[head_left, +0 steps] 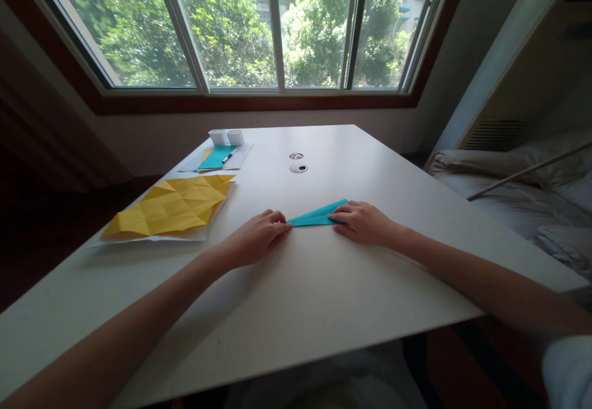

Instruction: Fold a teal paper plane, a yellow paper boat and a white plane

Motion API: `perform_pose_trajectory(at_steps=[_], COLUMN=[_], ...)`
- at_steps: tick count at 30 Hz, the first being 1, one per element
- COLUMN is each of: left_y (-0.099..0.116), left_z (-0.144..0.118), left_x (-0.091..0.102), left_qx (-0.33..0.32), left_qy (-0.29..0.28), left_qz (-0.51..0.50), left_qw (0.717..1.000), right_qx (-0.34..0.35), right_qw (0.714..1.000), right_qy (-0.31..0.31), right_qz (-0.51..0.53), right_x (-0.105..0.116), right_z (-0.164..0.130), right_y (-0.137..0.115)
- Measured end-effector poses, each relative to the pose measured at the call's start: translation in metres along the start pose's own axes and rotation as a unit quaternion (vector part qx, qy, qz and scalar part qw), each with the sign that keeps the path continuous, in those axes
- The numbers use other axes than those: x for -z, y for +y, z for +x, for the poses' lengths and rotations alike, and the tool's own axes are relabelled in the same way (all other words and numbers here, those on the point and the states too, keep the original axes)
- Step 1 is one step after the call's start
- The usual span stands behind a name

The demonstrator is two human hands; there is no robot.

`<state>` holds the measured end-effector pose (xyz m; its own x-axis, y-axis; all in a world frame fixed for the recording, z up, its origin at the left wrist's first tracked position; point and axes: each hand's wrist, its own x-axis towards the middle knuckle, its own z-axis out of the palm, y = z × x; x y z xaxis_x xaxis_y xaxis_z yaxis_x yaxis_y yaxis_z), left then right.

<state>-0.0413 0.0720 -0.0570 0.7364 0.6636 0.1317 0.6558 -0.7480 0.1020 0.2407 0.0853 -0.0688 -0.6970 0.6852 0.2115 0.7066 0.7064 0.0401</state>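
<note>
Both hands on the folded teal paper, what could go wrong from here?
1. The folded teal paper is pinned only at its two ends, by the left hand and the right hand. On the smooth white table it may slide, leaving a skewed crease.
2. The narrow left tip lies under the left fingertips; uneven pressure could crumple or tear it.

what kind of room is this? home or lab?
Most likely a home, probably a bedroom used for paper folding. Rumpled bedding lies right beside the white table, a wide window looks onto trees, and both hands press a folded teal paper near a creased yellow sheet.
</note>
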Motion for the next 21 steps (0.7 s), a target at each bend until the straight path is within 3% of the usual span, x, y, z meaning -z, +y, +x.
perform_pose_trajectory(at_steps=[10,16,21], left_y=[0.042,0.049,0.052], left_z=[-0.003,0.0,-0.003], left_x=[-0.008,0.001,0.0], left_qx=[0.012,0.03,0.034], left_qy=[-0.158,-0.201,-0.184], left_qz=[-0.021,-0.034,-0.032], left_qw=[0.987,0.979,0.982], right_qx=[0.074,0.041,-0.002], right_qw=[0.983,0.976,0.973], right_qy=[-0.112,-0.153,-0.161], right_qz=[0.124,0.147,0.163], right_x=[-0.004,-0.008,-0.01], right_z=[0.005,0.009,0.014], right_y=[-0.027,-0.023,-0.008])
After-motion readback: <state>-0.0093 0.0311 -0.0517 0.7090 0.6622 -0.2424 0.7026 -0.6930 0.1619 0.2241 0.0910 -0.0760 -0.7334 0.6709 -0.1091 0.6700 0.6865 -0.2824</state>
